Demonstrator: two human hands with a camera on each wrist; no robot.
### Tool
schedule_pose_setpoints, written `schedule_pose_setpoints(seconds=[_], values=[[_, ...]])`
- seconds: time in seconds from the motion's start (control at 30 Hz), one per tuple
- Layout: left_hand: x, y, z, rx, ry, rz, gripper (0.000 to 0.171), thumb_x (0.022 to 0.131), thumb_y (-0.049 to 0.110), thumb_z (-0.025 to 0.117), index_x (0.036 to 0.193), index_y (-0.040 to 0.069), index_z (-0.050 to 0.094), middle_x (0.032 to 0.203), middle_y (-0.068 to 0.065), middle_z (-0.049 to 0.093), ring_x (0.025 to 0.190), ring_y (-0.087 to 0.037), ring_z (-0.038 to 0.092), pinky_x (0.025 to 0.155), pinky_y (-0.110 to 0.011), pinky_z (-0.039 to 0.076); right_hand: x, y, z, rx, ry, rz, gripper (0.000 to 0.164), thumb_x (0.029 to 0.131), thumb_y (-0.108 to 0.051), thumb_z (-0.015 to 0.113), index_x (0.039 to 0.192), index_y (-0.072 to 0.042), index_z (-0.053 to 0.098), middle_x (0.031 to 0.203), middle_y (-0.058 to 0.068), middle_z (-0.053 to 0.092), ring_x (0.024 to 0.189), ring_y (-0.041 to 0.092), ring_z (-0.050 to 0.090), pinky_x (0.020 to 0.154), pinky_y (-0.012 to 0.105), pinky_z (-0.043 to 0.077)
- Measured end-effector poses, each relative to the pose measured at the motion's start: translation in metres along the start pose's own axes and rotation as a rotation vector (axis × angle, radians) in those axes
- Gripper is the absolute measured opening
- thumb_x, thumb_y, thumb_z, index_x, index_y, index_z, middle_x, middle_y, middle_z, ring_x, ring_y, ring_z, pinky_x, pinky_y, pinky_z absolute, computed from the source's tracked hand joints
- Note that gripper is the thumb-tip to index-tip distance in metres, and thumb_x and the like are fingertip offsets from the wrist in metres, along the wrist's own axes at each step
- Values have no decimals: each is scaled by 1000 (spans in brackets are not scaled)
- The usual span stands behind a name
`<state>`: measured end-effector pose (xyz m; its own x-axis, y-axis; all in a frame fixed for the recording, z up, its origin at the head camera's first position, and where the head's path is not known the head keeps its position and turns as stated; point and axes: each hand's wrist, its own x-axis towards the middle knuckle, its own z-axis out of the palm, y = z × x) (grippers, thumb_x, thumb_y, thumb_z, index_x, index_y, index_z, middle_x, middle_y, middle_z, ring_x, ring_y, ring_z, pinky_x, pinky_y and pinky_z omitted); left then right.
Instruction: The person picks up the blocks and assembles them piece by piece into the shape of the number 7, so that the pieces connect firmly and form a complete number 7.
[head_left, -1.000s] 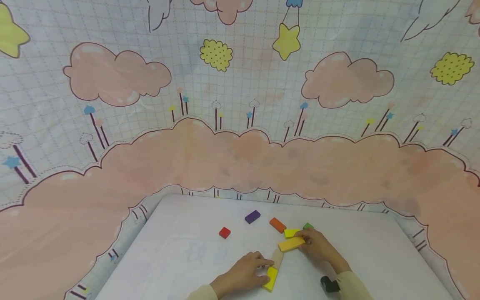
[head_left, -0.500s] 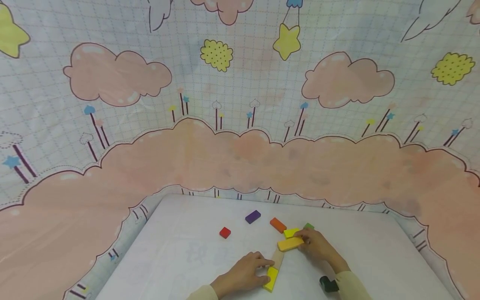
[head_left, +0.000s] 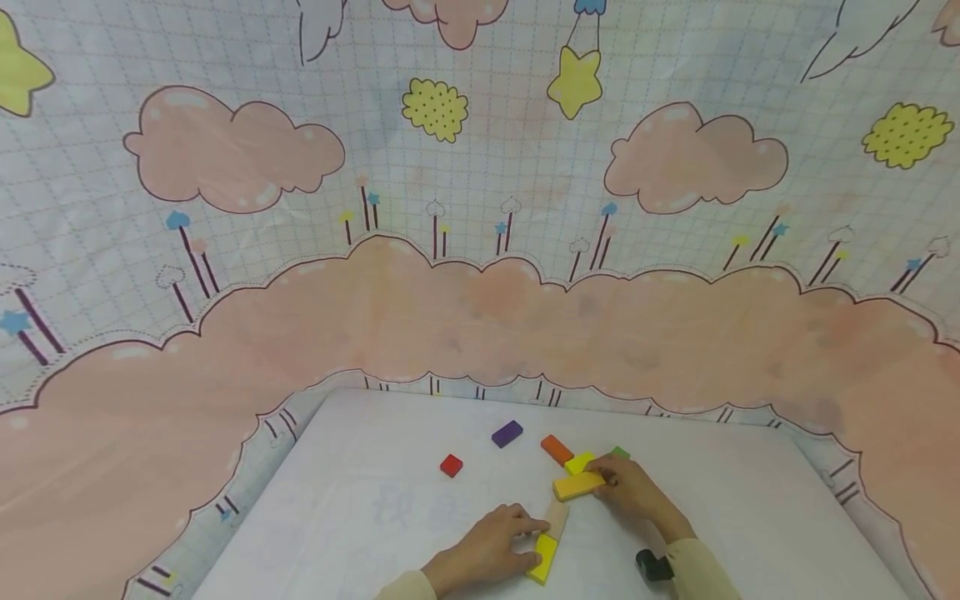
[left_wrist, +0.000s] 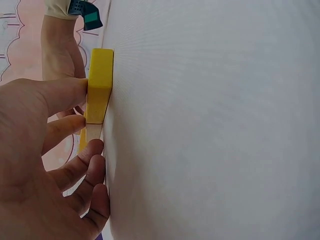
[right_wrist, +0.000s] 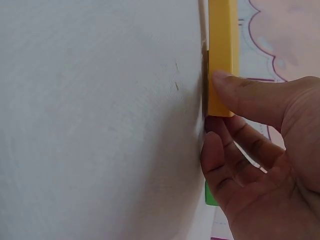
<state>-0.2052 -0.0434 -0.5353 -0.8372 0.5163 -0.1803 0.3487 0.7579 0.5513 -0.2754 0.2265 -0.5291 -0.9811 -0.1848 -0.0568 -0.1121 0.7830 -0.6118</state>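
In the head view my left hand (head_left: pixel 491 546) rests beside a yellow block (head_left: pixel 543 558) and a plain wooden block (head_left: pixel 556 518) set end to end. The left wrist view shows its thumb (left_wrist: pixel 67 94) on the yellow block's top and the index fingertip near the joint; the other fingers are loosely bent. My right hand (head_left: pixel 633 490) pinches an amber block (head_left: pixel 576 486) at its right end, thumb (right_wrist: pixel 237 94) on the near side. That block's left end lies close to the wooden block's far end. Right behind it is another yellow block (head_left: pixel 579 463), partly hidden by the fingers.
An orange block (head_left: pixel 557 450) lies behind the yellow one, with a purple block (head_left: pixel 507 433) and a red block (head_left: pixel 451 465) farther left. A green block (head_left: pixel 619 452) shows behind my right hand. Patterned cloth (head_left: pixel 480 325) rises at the white table's (head_left: pixel 337 500) back and sides.
My right hand has slid the amber block slightly left, toward the wooden block. The yellow block behind it has shifted and turned a little. My left hand has stayed in place.
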Motion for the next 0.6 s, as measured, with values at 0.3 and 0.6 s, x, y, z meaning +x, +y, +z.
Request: schedule_pose_setpoints(seconds=[0.3,0.6], values=[[0,1,-1,-9,-1,-1,41,89,41,70,129,42,61,104,17,58,89,-1,47,88,-27,50,5,4,0,-14,-45,23,29,88,-8,71,114,-20,70,120,2,66,102,18,59,96,47,51],[-1,2,-1,-8,-4,0,41,89,41,69,129,42,61,104,17,57,89,-1,47,89,-27,50,8,5,0,-24,-65,-43,31,87,-2,70,110,-23,71,115,-2,64,104,19,58,98,48,50]])
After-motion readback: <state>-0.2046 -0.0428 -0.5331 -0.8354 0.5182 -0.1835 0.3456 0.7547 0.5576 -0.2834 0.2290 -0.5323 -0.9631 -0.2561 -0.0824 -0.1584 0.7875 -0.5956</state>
